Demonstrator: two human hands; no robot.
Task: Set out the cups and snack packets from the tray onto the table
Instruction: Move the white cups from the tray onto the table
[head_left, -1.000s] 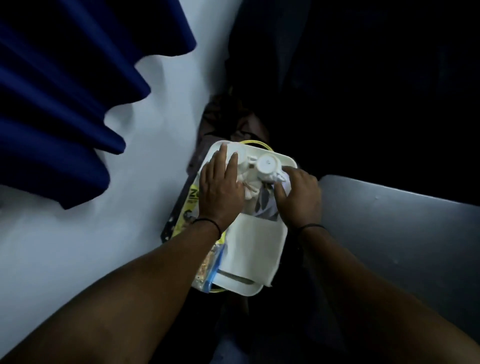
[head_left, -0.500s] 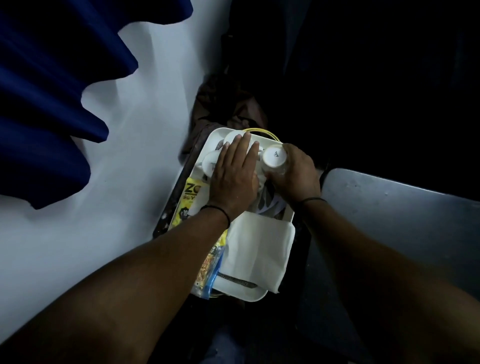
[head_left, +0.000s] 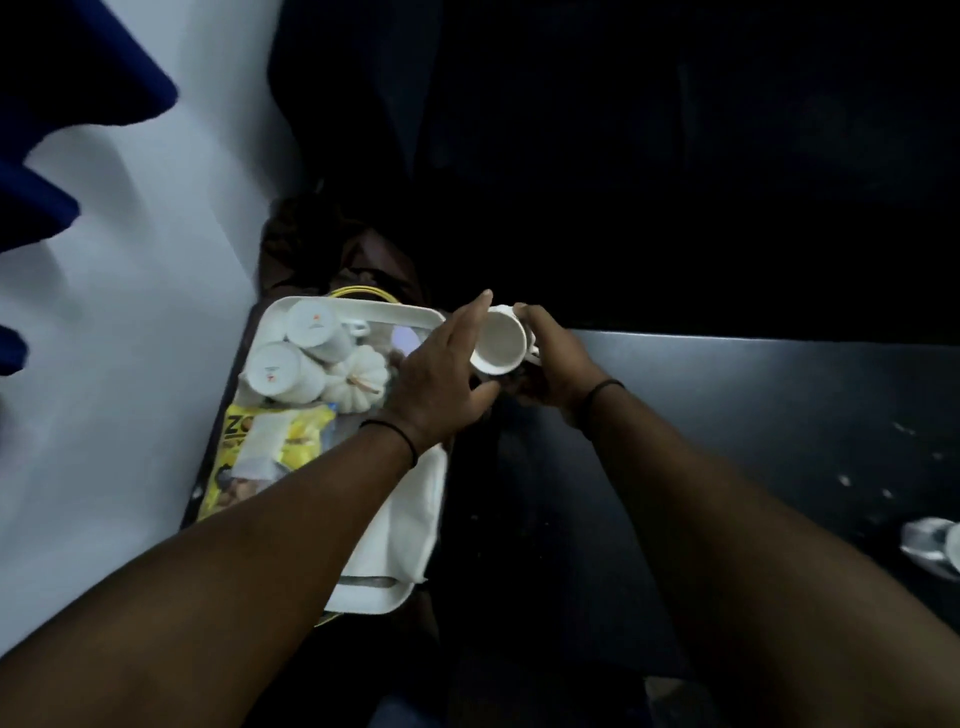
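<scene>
A white tray (head_left: 363, 309) sits left of centre. Two white cups lie on their sides in it, one at the back (head_left: 317, 330) and one nearer (head_left: 278, 371), beside a small white pumpkin (head_left: 358, 382). A yellow snack packet (head_left: 270, 441) and a white napkin (head_left: 402, 514) lie in the nearer half. My right hand (head_left: 553, 364) holds a third white cup (head_left: 498, 343) tilted, mouth toward me, just past the tray's right rim. My left hand (head_left: 441, 374) touches that cup's left side with fingers spread.
A dark table (head_left: 779, 415) stretches to the right, with crumpled white wrappers (head_left: 930, 543) at its far right edge. A white wall (head_left: 130, 312) and blue curtain folds (head_left: 52, 130) are on the left. A brown bag (head_left: 332, 249) lies behind the tray.
My right hand has lifted a cup out of the tray and moved it right, past the rim. My left hand came off the remaining cups and followed to the lifted cup.
</scene>
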